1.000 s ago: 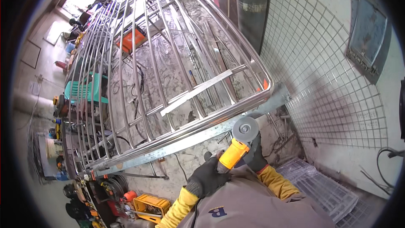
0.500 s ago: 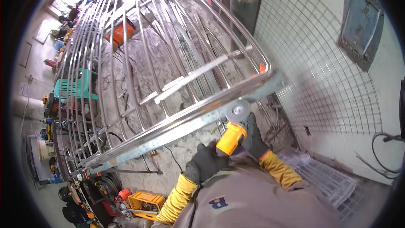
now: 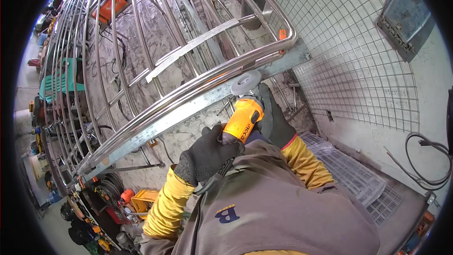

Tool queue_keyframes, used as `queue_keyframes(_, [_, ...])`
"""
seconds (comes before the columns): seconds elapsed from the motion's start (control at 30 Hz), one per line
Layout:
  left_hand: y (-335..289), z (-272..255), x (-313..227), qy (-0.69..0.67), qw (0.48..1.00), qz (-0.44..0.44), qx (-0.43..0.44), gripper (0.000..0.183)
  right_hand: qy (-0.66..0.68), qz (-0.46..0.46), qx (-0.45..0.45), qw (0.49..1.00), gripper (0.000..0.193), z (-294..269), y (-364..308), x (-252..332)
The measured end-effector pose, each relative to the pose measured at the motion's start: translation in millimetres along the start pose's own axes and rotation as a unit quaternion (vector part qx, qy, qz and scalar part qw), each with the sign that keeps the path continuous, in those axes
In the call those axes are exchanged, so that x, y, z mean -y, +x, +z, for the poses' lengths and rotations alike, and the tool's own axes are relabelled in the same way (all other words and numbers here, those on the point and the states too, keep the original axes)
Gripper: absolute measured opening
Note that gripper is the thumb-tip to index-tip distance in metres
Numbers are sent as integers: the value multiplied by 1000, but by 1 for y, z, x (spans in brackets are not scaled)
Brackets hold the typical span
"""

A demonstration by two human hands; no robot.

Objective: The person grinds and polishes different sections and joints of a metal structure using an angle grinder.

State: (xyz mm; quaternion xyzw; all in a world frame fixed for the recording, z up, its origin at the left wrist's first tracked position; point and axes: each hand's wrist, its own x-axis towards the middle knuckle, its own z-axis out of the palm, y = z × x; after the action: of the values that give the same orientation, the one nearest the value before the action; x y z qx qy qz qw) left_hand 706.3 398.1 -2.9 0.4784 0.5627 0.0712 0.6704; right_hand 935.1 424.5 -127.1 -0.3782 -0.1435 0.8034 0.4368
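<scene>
Angle grinder (image 3: 244, 118), one: orange body, dark rear end, grey disc (image 3: 245, 83) at the far end. Located between the two hands, in front of the person's torso, slanting from the left hand up and rightward toward the disc.

Left hand (image 3: 207, 153): black glove, yellow sleeve; closed around the grinder's rear end, at its lower left.

Right hand (image 3: 276, 123): black glove, yellow sleeve; set along the right side of the grinder, close to its head and just below the disc. Its fingers are partly hidden; how far they close cannot be told.

Power cord (image 3: 197, 222), black: runs down the front of the grey-brown apron (image 3: 283, 203), below the left hand.

Tubular metal frame (image 3: 137, 47), shiny, with many bars: beyond the hands, its near edge resting along a flat metal beam (image 3: 165, 119). The disc overlaps the beam in view; contact cannot be told.

Pale flat strip (image 3: 191, 49): lies across the frame's bars.

Wire mesh panel (image 3: 349, 52): against the wall, right.

Plastic-wrapped bundle (image 3: 347, 165): floor, right of the right hand.
</scene>
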Motion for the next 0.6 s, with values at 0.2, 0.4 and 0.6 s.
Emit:
queue_keyframes(0.2, [1, -7, -30, 57, 997, -50, 34, 63, 3, -6, 26, 1000, 68, -15, 8, -4])
queue_keyframes(0.4, [5, -11, -43, 105, 992, -57, 29, 62, -5, -57, -26, 998, 60, 12, 6, -4])
queue_keyframes(0.6, [14, -16, -31, 75, 997, -6, 29, 62, 0, -233, 99, 967, 109, -1, 15, -17])
